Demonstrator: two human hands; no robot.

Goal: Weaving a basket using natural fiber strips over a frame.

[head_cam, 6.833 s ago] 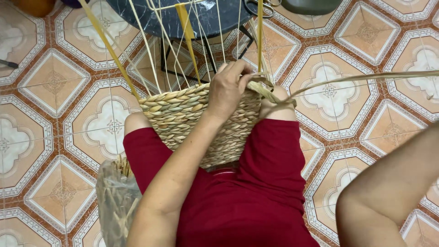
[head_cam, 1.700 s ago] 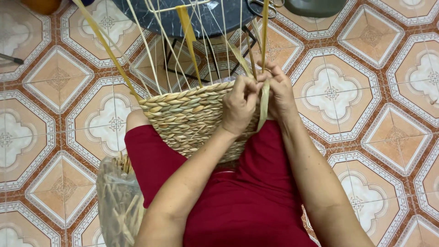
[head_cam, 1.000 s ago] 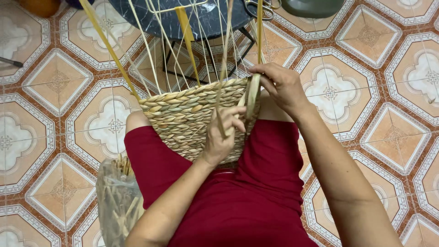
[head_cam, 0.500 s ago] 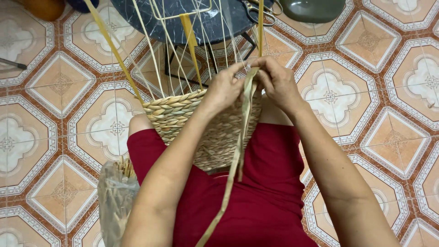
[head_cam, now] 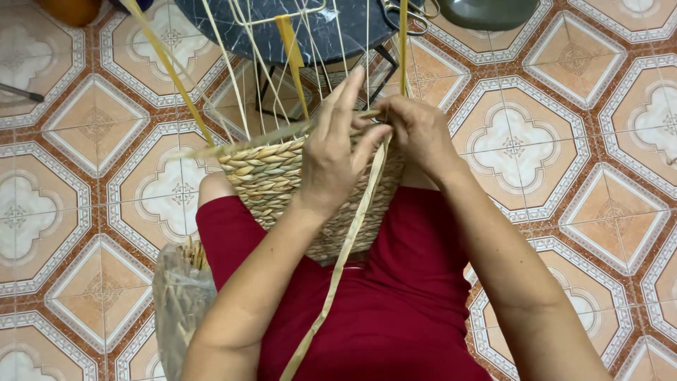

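Note:
A half-woven straw basket point(head_cam: 271, 180) rests on my lap, its upright stakes point(head_cam: 247, 63) rising from the rim. My left hand point(head_cam: 337, 152) lies over the basket's top edge, thumb and fingers pinching a flat straw strand point(head_cam: 338, 264) that trails down across my red trousers point(head_cam: 395, 310). My right hand point(head_cam: 422, 134) is closed on the same strand at the rim, touching the left hand's fingertips.
A clear plastic bag of straw pieces point(head_cam: 182, 303) sits by my left thigh. A dark round table point(head_cam: 310, 25) on a metal frame stands just beyond the basket, with scissors point(head_cam: 409, 10) on it. Patterned floor tiles point(head_cam: 564, 141) lie all around.
The strand has been drawn further over the rim. My left hand has spread its fingers over the basket's edge, and both hands have shifted slightly left along the rim.

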